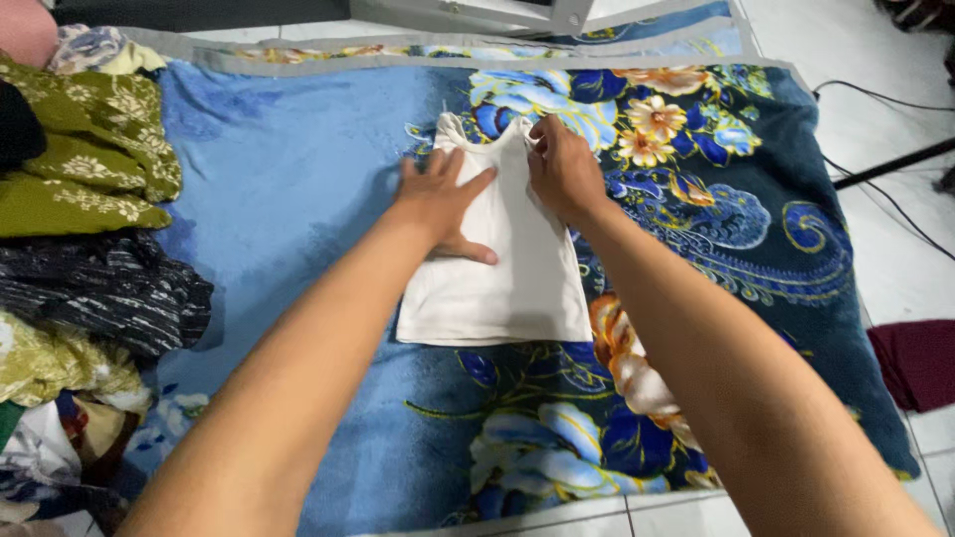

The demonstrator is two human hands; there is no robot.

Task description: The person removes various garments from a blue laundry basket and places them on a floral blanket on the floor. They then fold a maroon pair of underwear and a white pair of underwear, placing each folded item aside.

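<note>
A small white sleeveless top [502, 283] lies flat, folded lengthwise, on a blue flowered blanket [288, 179]. My left hand [443, 204] rests palm down on the top's left half, fingers spread. At the top's upper right edge, near the shoulder strap, my right hand [565, 171] pinches the cloth. Both forearms reach in from the bottom of the view.
A heap of clothes lies along the left edge: green patterned cloth [85, 149], a dark striped garment [99, 288], yellow and mixed pieces below. A maroon cloth [915, 363] sits on the white tiled floor at the right, with black cables [885, 189] behind it.
</note>
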